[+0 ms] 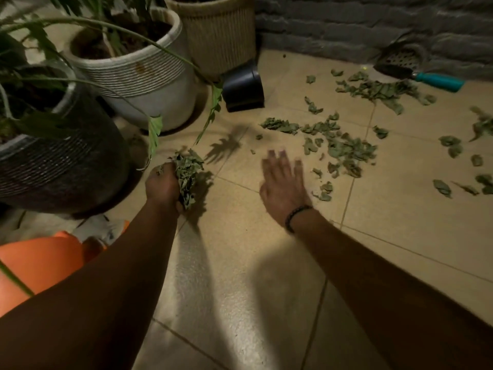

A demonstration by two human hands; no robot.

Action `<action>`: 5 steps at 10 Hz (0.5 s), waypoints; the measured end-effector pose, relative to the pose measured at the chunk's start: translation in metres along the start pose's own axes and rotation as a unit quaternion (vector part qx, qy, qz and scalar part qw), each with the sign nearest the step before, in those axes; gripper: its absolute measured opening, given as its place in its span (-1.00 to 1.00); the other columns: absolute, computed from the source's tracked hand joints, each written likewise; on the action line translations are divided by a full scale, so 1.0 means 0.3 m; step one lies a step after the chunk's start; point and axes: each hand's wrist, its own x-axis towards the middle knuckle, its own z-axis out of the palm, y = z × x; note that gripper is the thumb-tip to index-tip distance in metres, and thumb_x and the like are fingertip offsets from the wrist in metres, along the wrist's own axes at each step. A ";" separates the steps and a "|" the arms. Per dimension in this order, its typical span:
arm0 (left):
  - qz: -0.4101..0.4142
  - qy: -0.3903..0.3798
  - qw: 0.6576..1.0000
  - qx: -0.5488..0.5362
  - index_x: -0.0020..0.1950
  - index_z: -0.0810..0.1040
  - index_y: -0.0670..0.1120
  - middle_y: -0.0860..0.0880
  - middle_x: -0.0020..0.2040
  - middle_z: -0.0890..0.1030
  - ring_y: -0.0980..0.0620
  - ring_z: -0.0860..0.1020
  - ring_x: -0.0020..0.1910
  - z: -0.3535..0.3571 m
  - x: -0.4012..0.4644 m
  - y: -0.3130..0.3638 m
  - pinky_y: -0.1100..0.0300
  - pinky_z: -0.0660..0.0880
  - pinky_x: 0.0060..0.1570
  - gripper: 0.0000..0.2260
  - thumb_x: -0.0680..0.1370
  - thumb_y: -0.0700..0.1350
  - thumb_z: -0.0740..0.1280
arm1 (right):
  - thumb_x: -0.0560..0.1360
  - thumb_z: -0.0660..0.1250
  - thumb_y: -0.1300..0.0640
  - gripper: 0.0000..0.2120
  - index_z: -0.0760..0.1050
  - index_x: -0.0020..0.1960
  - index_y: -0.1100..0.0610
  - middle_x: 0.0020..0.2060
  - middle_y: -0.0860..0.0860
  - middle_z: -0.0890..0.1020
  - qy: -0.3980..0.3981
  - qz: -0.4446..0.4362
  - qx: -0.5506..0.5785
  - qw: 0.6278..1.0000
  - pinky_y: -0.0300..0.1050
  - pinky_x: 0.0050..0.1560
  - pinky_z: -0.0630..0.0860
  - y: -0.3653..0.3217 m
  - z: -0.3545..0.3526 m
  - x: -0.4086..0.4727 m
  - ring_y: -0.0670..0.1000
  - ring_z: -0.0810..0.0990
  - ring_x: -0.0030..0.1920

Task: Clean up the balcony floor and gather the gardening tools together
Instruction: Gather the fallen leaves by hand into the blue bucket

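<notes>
The left hand (163, 184) grips a bunch of dry leaves (187, 175) just above the floor (266, 263), beside a dark pot (66, 161). The right hand (283, 182), blurred, reaches out flat with fingers spread and holds nothing; a bracelet (294, 218) circles its wrist. More loose leaves (344, 148) lie scattered over the tiles ahead and to the right of it. A trowel (416, 69) with a teal handle lies far off by the brick wall (373, 22). A white pot (144, 73) and a small tipped black pot (244, 89) stand farther back; an orange bucket (40, 263) sits near left
</notes>
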 end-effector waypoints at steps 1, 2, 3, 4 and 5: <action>0.020 -0.008 1.000 0.006 0.08 0.62 -0.07 -0.15 0.13 0.65 -0.17 0.63 0.12 0.011 0.033 -0.015 -0.12 0.55 0.23 -0.79 0.57 0.01 0.31 | 0.64 -0.01 -0.04 -0.42 -0.07 0.60 0.04 0.59 0.01 -0.06 -0.073 -0.251 0.061 0.963 0.10 0.53 -0.22 -0.235 0.017 -0.108 0.02 -0.16 0.58; 0.029 -0.010 0.998 0.056 0.18 0.59 -0.11 -0.20 0.22 0.61 -0.24 0.58 0.21 0.031 0.042 -0.040 -0.13 0.52 0.26 -0.66 0.56 0.10 0.26 | 0.66 -0.01 -0.03 -0.46 -0.03 0.60 0.04 0.59 -0.01 0.03 -0.099 -0.294 0.049 0.949 0.03 0.56 -0.13 -0.197 0.042 -0.130 -0.02 -0.06 0.58; -0.009 -0.023 0.996 0.087 0.37 0.48 -0.14 -0.20 0.30 0.56 -0.22 0.55 0.27 0.047 -0.010 -0.058 -0.12 0.51 0.27 -0.50 0.57 0.17 0.23 | 0.69 -0.05 -0.04 -0.47 -0.08 0.61 0.02 0.59 -0.04 -0.03 -0.100 -0.210 0.092 0.968 0.00 0.56 -0.09 0.024 0.014 -0.070 -0.07 -0.11 0.57; -0.009 -0.020 0.994 0.105 0.35 0.49 -0.15 -0.20 0.29 0.57 -0.23 0.56 0.26 0.090 -0.041 -0.079 -0.15 0.52 0.26 -0.50 0.55 0.16 0.24 | 0.69 -0.08 -0.08 -0.47 -0.15 0.60 -0.04 0.58 -0.10 -0.13 -0.124 -0.173 0.091 0.973 0.04 0.56 -0.08 0.211 -0.042 -0.035 -0.13 -0.21 0.56; -0.001 -0.059 0.993 0.106 0.31 0.52 -0.13 -0.19 0.25 0.60 -0.21 0.58 0.22 0.139 -0.081 -0.069 -0.15 0.52 0.25 -0.59 0.59 0.09 0.24 | 0.68 -0.03 -0.10 -0.45 -0.17 0.60 -0.10 0.57 -0.17 -0.18 -0.122 -0.163 0.165 0.965 -0.02 0.57 -0.13 0.248 -0.092 -0.206 -0.18 -0.25 0.55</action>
